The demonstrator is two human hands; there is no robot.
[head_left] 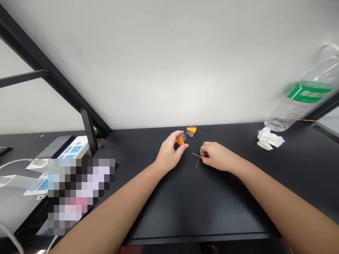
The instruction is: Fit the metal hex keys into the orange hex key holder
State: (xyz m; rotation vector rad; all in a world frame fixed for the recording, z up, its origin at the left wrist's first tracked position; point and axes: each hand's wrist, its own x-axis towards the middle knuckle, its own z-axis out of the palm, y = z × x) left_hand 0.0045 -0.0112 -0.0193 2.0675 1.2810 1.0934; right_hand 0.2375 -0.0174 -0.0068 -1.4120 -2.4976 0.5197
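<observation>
My left hand [171,149] is closed around an orange holder [180,140] with several metal hex keys sticking out of it. To its right, my right hand [215,155] is pinched on thin hex keys [196,154]; two slim metal ends poke out toward the left, one pointing down to the desk. The rest of them is hidden by the fingers. Behind both hands, close to the wall, lies a second orange holder [191,129] with several metal keys in it. The two hands are apart.
A crumpled white tissue [269,138] and a large clear bottle [296,97] with a green label are on the right of the black desk [196,211]. Left are a black frame post [88,130], a white power strip [71,151] with cables and a pixelated object [87,190].
</observation>
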